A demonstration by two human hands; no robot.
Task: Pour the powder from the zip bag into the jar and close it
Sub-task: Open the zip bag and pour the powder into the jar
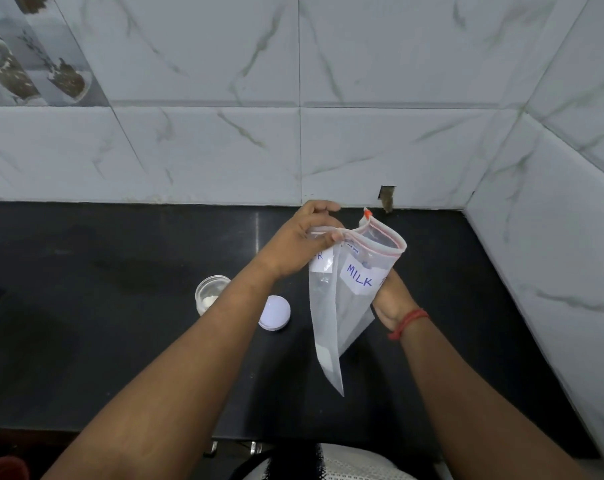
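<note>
A clear zip bag (342, 306) with a red zip strip and a white label reading "MILK" hangs upright above the counter, its mouth open at the top. A little white powder lies in its bottom corner. My left hand (311, 233) pinches the bag's top left edge. My right hand (392, 296) holds the bag from behind on its right side, largely hidden by it. A small clear jar (210, 293) stands open on the counter to the left, with white powder inside. Its white round lid (274, 312) lies beside it, partly hidden by my left forearm.
The black counter (120, 341) runs to a white marble-tiled wall (224, 150) at the back and on the right. A small hole (386, 197) is in the back wall near the counter. A red object (2, 467) shows at the bottom left corner.
</note>
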